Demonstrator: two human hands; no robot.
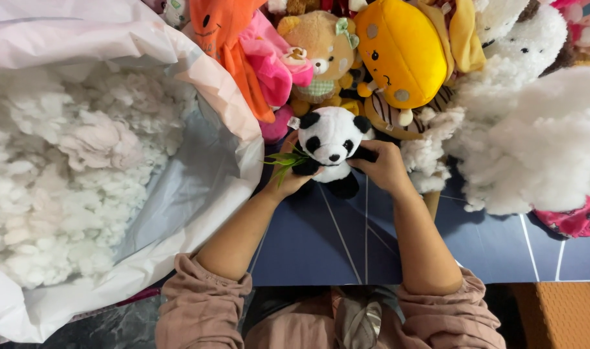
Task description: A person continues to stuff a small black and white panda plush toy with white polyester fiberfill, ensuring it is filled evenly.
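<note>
Both hands — left hand (293, 176), right hand (380, 165) — close their fingers around a panda plush (332, 141), beside a white plastic bag (214, 174) of stuffing.

Counts, taken outward from the panda toy (332, 143):

- One panda toy, black and white, with one green leaf sprig (283, 163) at its side.
- Two hands on it: left hand (291, 176), right hand (383, 165).
- Behind the panda, one small bear toy (317, 48), one yellow round toy (401, 52), one orange toy (225, 32), one pink toy (275, 64). More toys crowd the top edge; too tangled to count.
- One big plastic bag (204, 187) of white stuffing, to the panda's left.
- One loose heap of stuffing (534, 142), to its right.
- One blue table (321, 245) beneath.
</note>
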